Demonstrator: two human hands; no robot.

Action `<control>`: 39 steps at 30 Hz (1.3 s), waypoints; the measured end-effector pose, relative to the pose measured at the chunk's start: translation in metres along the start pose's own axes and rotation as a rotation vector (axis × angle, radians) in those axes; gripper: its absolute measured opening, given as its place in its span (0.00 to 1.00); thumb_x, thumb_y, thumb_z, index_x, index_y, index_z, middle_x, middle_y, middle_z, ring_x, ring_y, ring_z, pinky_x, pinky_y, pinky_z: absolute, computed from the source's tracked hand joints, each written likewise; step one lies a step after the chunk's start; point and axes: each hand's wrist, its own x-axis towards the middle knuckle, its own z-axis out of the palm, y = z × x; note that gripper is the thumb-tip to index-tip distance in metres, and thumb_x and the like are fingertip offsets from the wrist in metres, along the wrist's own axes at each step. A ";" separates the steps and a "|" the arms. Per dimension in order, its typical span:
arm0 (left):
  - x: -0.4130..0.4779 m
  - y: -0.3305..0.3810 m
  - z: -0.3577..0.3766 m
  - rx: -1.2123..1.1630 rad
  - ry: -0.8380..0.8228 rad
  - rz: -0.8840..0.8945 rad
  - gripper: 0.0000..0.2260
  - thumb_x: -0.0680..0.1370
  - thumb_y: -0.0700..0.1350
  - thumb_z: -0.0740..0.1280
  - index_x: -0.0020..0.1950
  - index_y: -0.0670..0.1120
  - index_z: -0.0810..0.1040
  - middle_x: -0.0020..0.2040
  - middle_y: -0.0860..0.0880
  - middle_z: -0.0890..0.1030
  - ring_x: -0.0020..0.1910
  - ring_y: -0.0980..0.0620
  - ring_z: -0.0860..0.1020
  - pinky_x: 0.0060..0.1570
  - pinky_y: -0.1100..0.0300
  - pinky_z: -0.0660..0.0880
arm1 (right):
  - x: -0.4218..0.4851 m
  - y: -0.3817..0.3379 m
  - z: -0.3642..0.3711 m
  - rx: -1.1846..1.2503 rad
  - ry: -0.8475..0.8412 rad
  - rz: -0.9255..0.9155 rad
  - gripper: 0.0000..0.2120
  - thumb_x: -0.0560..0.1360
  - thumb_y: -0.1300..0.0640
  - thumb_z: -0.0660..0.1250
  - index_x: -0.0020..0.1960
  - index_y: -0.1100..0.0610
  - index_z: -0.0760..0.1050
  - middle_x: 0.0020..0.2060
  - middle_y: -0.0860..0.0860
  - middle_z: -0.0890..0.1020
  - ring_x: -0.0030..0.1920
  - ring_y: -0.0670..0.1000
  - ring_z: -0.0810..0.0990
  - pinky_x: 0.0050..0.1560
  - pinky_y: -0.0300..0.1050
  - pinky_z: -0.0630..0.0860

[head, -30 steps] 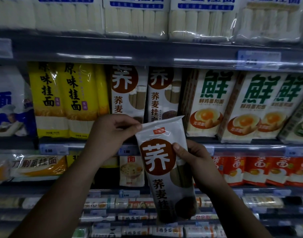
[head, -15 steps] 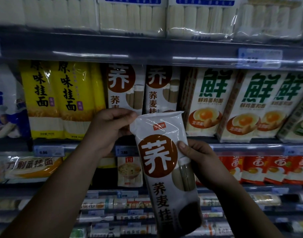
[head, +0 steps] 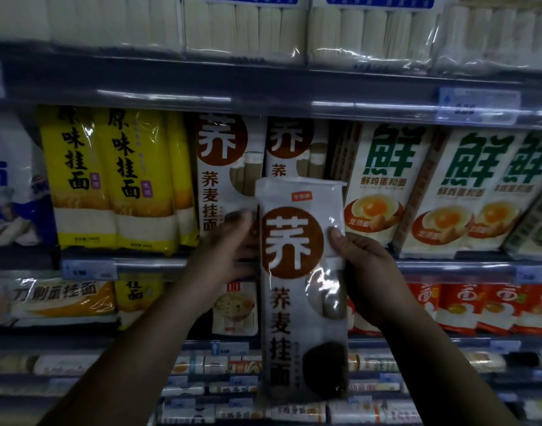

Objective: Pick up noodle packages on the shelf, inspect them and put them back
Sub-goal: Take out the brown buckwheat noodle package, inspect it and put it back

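A long white noodle package (head: 300, 290) with a brown circle and brown characters stands upright in front of the shelf. My right hand (head: 368, 272) grips its right edge, thumb on the front. On the package's left edge rests my left hand (head: 226, 250), blurred, fingers along the side. Two matching brown-circle packages (head: 229, 170) stand on the middle shelf right behind it.
Yellow noodle packs (head: 110, 179) stand left of the brown ones, green-lettered egg noodle packs (head: 417, 186) to the right. Pale noodle bundles (head: 242, 26) fill the top shelf. Red packs (head: 485, 309) and small items sit on the lower shelves. Price rails (head: 263, 99) front each shelf.
The package turned from tilted to upright and rose a little toward the shelf. My left hand slid from its top corner down to its left edge.
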 end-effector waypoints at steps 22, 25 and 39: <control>-0.007 -0.003 -0.004 -0.163 -0.086 0.017 0.18 0.70 0.45 0.71 0.60 0.43 0.83 0.53 0.45 0.88 0.49 0.49 0.87 0.46 0.53 0.80 | 0.001 -0.003 -0.009 -0.262 -0.303 0.081 0.18 0.77 0.62 0.71 0.67 0.64 0.79 0.64 0.65 0.83 0.66 0.68 0.81 0.66 0.61 0.77; -0.006 -0.006 -0.005 -0.247 -0.062 -0.033 0.13 0.79 0.47 0.66 0.61 0.46 0.81 0.55 0.45 0.88 0.52 0.47 0.87 0.50 0.49 0.81 | 0.000 -0.006 -0.011 -0.225 -0.333 0.076 0.18 0.78 0.63 0.68 0.67 0.64 0.79 0.64 0.64 0.84 0.65 0.65 0.83 0.68 0.62 0.77; 0.001 0.013 0.027 0.373 0.001 0.266 0.15 0.73 0.44 0.77 0.58 0.54 0.80 0.53 0.58 0.87 0.51 0.63 0.84 0.50 0.59 0.81 | 0.015 -0.032 -0.020 -0.485 -0.060 -0.162 0.15 0.80 0.63 0.69 0.64 0.50 0.80 0.56 0.49 0.88 0.56 0.51 0.88 0.52 0.48 0.85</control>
